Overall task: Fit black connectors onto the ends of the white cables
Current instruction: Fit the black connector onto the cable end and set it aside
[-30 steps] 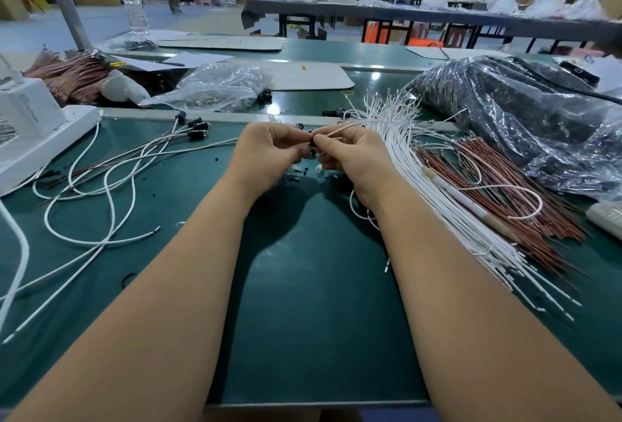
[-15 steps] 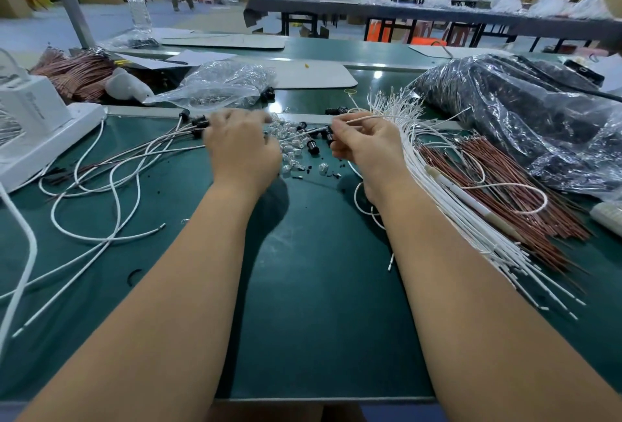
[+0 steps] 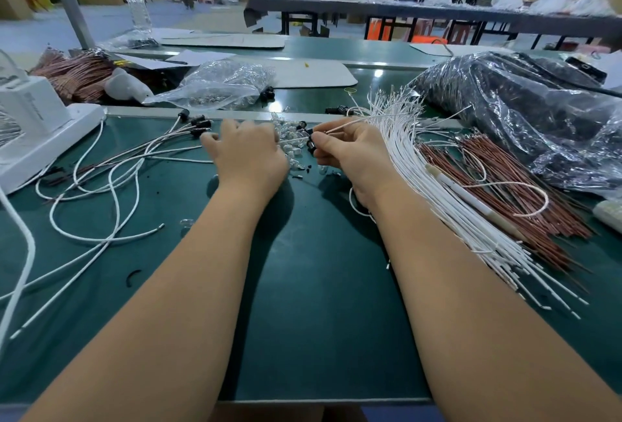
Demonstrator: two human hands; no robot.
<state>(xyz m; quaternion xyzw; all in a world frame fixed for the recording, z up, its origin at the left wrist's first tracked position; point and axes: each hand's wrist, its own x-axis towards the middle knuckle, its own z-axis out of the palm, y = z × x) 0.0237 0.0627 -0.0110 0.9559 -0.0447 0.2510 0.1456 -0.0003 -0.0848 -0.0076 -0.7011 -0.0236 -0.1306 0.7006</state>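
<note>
Item one: my right hand [image 3: 350,152], at the far middle of the green surface [image 3: 319,303]. Its grip is clenched round one white cable [image 3: 353,122], pinched between thumb and forefinger, with a black connector [image 3: 311,145] at the fingertips; whether the connector is already seated on the cable end I cannot tell.

Item two: my left hand [image 3: 247,152], palm down, just left of the right. The fingers reach forward into a small heap of clear glassy parts [image 3: 287,138]. Their tips are blurred and partly hidden, so I cannot tell whether this grip is released or grasping something.

Item three: a bundle of white cables [image 3: 447,206], fanned out beside my right wrist, lying partly over a bundle of reddish-brown wires [image 3: 525,199].

Item four: finished cables [image 3: 111,179] looped loosely at the left of the surface, their black connector ends [image 3: 198,123] gathered near my left hand.

Item five: a large dark plastic bag [image 3: 525,111] at far right; a clear plastic bag [image 3: 218,84] beyond the hands; a white machine [image 3: 37,125] at far left; a water bottle [image 3: 134,0] on the further surface.
</note>
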